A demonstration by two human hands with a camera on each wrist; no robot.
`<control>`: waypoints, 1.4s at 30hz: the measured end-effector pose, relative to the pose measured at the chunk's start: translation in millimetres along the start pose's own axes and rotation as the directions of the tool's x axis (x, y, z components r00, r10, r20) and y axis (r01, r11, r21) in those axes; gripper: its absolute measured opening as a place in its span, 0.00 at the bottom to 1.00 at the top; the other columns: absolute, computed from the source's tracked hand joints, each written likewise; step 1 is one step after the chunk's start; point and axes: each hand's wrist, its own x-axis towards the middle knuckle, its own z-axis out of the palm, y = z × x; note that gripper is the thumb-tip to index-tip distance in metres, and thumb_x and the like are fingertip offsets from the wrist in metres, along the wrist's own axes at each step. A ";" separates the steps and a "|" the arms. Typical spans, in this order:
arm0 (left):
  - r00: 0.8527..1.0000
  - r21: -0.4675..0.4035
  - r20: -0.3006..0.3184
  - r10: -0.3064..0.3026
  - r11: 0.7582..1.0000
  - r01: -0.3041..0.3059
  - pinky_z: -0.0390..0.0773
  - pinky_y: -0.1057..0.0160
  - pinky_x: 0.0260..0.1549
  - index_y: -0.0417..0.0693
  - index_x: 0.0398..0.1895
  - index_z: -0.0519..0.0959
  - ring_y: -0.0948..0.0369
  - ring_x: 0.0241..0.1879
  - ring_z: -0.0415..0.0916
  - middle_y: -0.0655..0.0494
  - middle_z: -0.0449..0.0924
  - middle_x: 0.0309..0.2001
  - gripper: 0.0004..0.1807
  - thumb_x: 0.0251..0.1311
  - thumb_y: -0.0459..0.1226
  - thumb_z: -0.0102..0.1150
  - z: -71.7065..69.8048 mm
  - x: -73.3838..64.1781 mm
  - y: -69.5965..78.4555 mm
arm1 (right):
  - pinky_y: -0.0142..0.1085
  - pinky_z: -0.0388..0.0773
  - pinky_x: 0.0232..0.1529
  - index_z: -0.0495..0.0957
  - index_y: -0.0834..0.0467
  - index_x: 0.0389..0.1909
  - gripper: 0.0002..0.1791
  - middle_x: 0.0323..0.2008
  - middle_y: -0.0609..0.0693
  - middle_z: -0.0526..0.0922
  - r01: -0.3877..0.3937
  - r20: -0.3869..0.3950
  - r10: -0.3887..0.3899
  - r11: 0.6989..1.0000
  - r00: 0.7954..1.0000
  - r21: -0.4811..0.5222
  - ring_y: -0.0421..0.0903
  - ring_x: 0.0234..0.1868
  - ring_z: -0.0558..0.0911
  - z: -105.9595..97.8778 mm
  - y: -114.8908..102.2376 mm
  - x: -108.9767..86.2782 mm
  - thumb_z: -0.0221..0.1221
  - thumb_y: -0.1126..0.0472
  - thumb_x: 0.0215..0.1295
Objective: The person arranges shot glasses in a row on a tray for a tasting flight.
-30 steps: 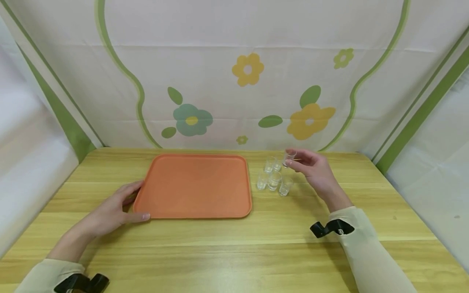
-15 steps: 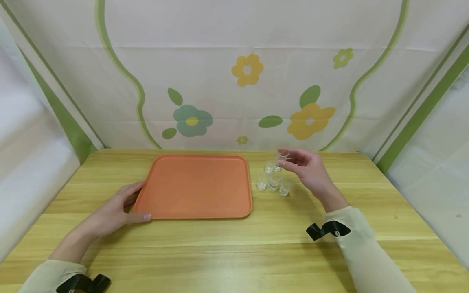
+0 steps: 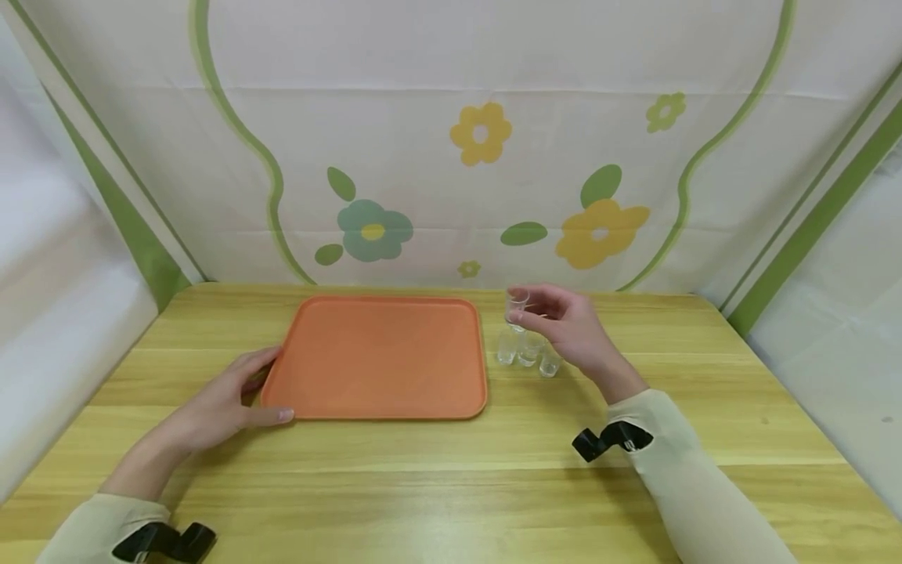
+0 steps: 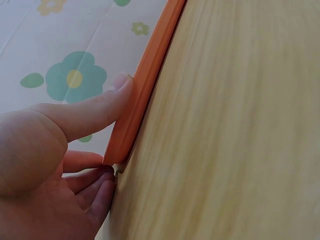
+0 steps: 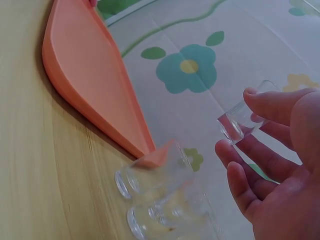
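Glass [image 5: 236, 121] pinched in my right fingers [image 5: 267, 159] moved left, so nearer the tray [image 3: 380, 360]; left fingers [image 4: 82, 161] grip its edge.

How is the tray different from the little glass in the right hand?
The tray is orange; the glass is clear. The tray is wide and flat; the glass is small and cup-shaped. The tray lies on the table, while the right hand holds the glass up off it. Both have a hand on them: the left hand grips the tray's edge.
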 end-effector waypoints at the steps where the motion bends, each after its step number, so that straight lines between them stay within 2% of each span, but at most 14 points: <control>1: 1.000 -0.004 0.001 0.001 1.000 -0.001 0.71 0.71 0.61 0.37 0.86 0.50 0.28 0.75 0.61 0.29 0.53 0.80 0.57 0.63 0.46 0.76 -0.3 -0.2 0.2 | 0.37 0.86 0.53 0.83 0.51 0.65 0.25 0.55 0.51 0.88 0.000 0.007 0.000 1.000 1.000 0.004 0.46 0.51 0.88 2.6 -1.7 1.0 0.72 0.51 0.69; 4: 1.000 -0.018 0.002 0.002 1.000 -0.002 0.67 0.81 0.56 0.37 0.85 0.50 0.27 0.75 0.60 0.28 0.53 0.80 0.57 0.63 0.45 0.76 -1.4 -1.6 0.7 | 0.36 0.85 0.54 0.83 0.52 0.64 0.25 0.57 0.53 0.88 0.003 0.035 -0.004 1.000 0.999 0.009 0.45 0.52 0.88 11.4 -7.1 4.8 0.72 0.51 0.69; 6: 1.000 -0.019 0.002 0.003 1.000 -0.003 0.65 0.84 0.54 0.36 0.85 0.50 0.27 0.75 0.60 0.28 0.52 0.80 0.57 0.63 0.45 0.76 -2.4 -2.4 1.1 | 0.36 0.85 0.55 0.83 0.51 0.63 0.23 0.57 0.53 0.87 0.010 0.051 -0.011 1.000 0.999 0.011 0.46 0.52 0.88 17.4 -11.2 7.8 0.72 0.52 0.69; 15: 1.000 -0.006 -0.004 0.007 1.000 -0.007 0.65 0.84 0.54 0.35 0.85 0.49 0.26 0.75 0.60 0.27 0.52 0.80 0.58 0.63 0.45 0.76 -3.4 -2.4 0.0 | 0.35 0.85 0.53 0.84 0.53 0.61 0.20 0.56 0.52 0.88 0.062 0.115 -0.063 0.998 0.991 0.007 0.49 0.53 0.88 41.0 -22.3 19.5 0.70 0.56 0.70; 23: 1.000 0.003 0.006 -0.007 1.000 0.007 0.73 0.66 0.61 0.36 0.85 0.49 0.27 0.75 0.61 0.28 0.52 0.80 0.57 0.64 0.46 0.75 -0.1 -1.2 -2.5 | 0.38 0.85 0.57 0.83 0.52 0.60 0.19 0.57 0.50 0.88 0.058 0.165 -0.060 0.998 0.984 0.016 0.47 0.53 0.88 58.2 -25.4 26.1 0.70 0.56 0.71; 30: 1.000 -0.005 0.003 -0.003 1.000 0.003 0.71 0.72 0.59 0.35 0.85 0.49 0.27 0.75 0.61 0.27 0.52 0.80 0.57 0.64 0.46 0.75 0.3 -0.6 -3.0 | 0.39 0.85 0.55 0.83 0.52 0.60 0.18 0.54 0.52 0.87 0.055 0.199 -0.058 0.998 0.978 0.023 0.51 0.54 0.87 73.8 -30.4 32.5 0.70 0.57 0.71; 36: 1.000 0.004 0.006 -0.011 1.000 0.011 0.73 0.64 0.62 0.36 0.86 0.48 0.28 0.75 0.60 0.27 0.52 0.80 0.58 0.64 0.46 0.75 0.5 -0.4 -2.8 | 0.37 0.86 0.52 0.84 0.54 0.59 0.17 0.53 0.53 0.88 0.071 0.214 -0.076 0.997 0.974 0.032 0.48 0.50 0.88 87.8 -31.9 38.9 0.69 0.59 0.71; 42: 1.000 -0.003 0.005 -0.008 1.000 0.008 0.73 0.59 0.64 0.36 0.86 0.49 0.28 0.75 0.61 0.28 0.52 0.80 0.57 0.64 0.46 0.75 1.9 1.7 -2.7 | 0.37 0.86 0.52 0.84 0.55 0.59 0.17 0.49 0.54 0.88 0.073 0.224 -0.080 0.997 0.971 0.038 0.49 0.48 0.88 101.0 -31.6 44.9 0.69 0.59 0.72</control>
